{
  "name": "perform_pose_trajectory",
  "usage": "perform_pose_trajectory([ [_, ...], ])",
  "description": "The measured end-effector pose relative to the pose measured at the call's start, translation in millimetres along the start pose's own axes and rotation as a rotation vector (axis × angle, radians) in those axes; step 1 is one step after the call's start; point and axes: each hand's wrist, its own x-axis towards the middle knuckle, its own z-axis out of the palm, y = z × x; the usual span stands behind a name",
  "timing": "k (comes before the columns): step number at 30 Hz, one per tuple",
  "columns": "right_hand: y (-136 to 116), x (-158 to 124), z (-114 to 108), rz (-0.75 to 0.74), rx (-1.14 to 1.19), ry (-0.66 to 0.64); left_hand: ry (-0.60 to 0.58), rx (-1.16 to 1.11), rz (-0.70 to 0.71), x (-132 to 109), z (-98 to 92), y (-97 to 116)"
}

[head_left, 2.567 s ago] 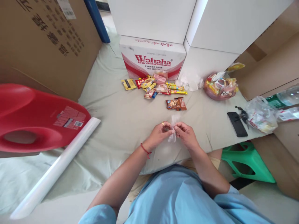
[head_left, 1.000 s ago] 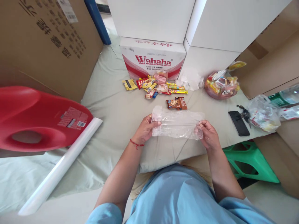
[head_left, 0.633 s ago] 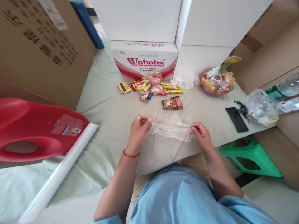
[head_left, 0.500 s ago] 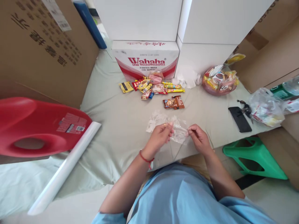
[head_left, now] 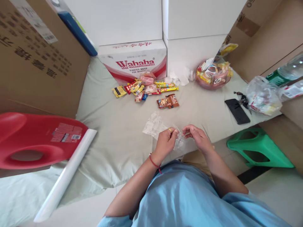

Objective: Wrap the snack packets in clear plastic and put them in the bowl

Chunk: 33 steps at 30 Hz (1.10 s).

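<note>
My left hand [head_left: 166, 141], with a red cord at the wrist, pinches a clear plastic bag [head_left: 180, 144] over the front of the cloth-covered surface. My right hand [head_left: 197, 136] is close by on the right. Its fingers are bent and slightly apart near the bag's edge, gripping nothing that I can see. A whitish, patterned piece of clear plastic [head_left: 153, 123] lies flat beyond my left hand; whether it joins the bag is hidden. Farther back are a brown cookie packet [head_left: 167, 101] and a pile of small wrapped snacks [head_left: 144, 88].
A Wahaha carton [head_left: 134, 63] stands behind the snacks. To the right are a snack-filled bowl [head_left: 208, 82], a black phone [head_left: 237, 111], a stuffed plastic bag [head_left: 262, 96] and a green stool [head_left: 272, 154]. A red plastic object [head_left: 47, 121] and white roll [head_left: 66, 176] are left.
My right hand has loosened from its pinch on the bag's edge, its fingers now more spread. My hands have come closer together. The view has shifted slightly.
</note>
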Motion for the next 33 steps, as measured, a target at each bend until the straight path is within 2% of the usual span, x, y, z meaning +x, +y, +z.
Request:
perform_pose_trajectory([
  [3,-4,10,9,0.066,0.03,-0.069,-0.036,0.095,0.061,-5,5.9,2],
  [6,-5,17,14,0.065,0.045,-0.056,0.005,0.055,0.004,-9,6.0,0],
  [10,3,20,7,0.077,0.066,0.084,0.181,-0.186,-0.088,-24,-12.5,-16],
  [14,15,17,-11,0.1,0.042,0.147,0.377,-0.333,-0.065,-57,-40.9,-44],
  [16,17,15,-23,0.116,-0.05,0.073,0.417,-0.307,-0.039,-74,-50.4,-56],
  [19,13,20,-37,0.124,-0.208,-0.081,0.396,-0.258,-0.052,-91,-53.6,-60],
  [21,9,31,-36,0.111,-0.281,-0.081,0.347,-0.265,-0.056,-95,-49.8,-54],
  [24,7,57,-15,0.09,-0.357,-0.075,0.249,-0.279,-0.05,-97,-42.6,-42],
  [27,7,80,18,0.083,-0.344,-0.202,0.147,-0.227,-0.069,-103,-41.4,-37],
  [29,6,84,38,0.042,-0.338,-0.229,0.105,-0.171,-0.105,-111,-45.3,-41],
  [31,0,79,52,-0.057,-0.394,-0.184,0.158,-0.199,-0.173,-116,-51.0,-47],
  [33,-8,68,61,-0.179,-0.495,-0.135,0.293,-0.308,-0.269,-115,-55.4,-50],
])
